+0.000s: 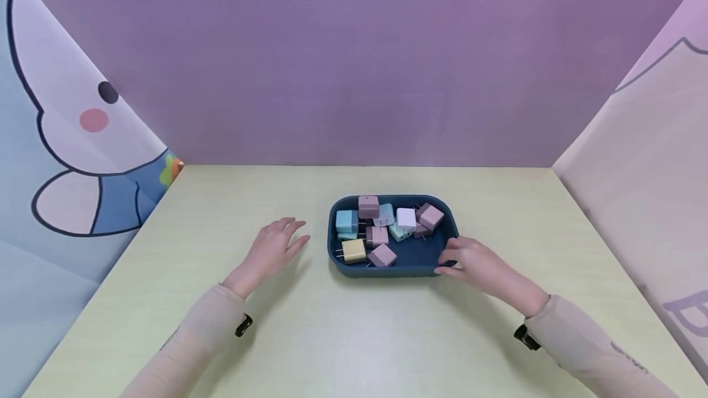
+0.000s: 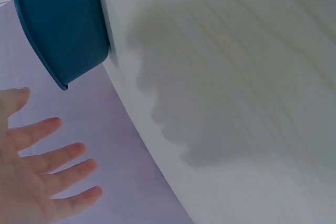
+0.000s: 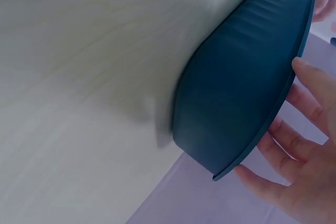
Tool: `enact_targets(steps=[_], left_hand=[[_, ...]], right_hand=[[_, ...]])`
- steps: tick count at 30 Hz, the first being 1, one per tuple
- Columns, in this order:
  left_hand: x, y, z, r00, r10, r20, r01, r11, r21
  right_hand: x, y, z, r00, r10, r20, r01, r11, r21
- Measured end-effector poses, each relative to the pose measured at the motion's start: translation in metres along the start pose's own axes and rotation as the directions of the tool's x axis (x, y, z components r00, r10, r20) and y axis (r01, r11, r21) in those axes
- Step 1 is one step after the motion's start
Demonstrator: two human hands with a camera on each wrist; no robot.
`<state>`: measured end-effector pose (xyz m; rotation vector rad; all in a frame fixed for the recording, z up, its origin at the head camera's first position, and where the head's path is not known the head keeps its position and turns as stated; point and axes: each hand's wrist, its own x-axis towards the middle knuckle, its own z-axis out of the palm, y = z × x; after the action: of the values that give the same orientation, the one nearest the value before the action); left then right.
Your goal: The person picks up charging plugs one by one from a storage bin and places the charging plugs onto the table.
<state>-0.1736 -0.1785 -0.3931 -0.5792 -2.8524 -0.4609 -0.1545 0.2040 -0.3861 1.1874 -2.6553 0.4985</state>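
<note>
A dark blue plastic basket (image 1: pixel 409 272) with rounded corners sits on the table. Inside it lie several charger plugs: a yellow one (image 1: pixel 354 251) at front left, a blue one (image 1: pixel 346 221) behind it, pink ones such as the charger plug (image 1: pixel 383 255) at the front, and a white one (image 1: pixel 406 219). My right hand (image 1: pixel 470 261) grips the basket's front right corner, thumb at the outside of the rim (image 3: pixel 268 124) and fingers bent over it. To the left of the basket, my left hand (image 1: pixel 272 243) hovers apart from it, fingers spread and holding nothing.
Pale wood-patterned table top (image 1: pixel 354 336) surrounds the basket. A purple panel (image 1: pixel 365 78) stands along the back edge. Printed panels rise at both sides, the left one with a cartoon figure (image 1: pixel 72 91). Dark wrist devices show under both sleeves.
</note>
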Motion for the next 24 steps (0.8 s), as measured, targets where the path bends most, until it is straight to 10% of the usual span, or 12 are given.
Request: enact_targets(steps=[11, 24], left_hand=[[0.024, 0.007, -0.007, 0.998, 0.066, 0.007, -0.066, 0.996, 0.056], [0.057, 0.027, -0.025, 0.98, -0.014, 0.198, 0.004, 0.999, 0.048]], right_hand=[[0.002, -0.006, -0.004, 0.996, 0.046, 0.08, -0.046, 0.999, -0.003], [0.007, -0.008, -0.008, 0.98, 0.107, 0.169, -0.115, 0.993, 0.039]])
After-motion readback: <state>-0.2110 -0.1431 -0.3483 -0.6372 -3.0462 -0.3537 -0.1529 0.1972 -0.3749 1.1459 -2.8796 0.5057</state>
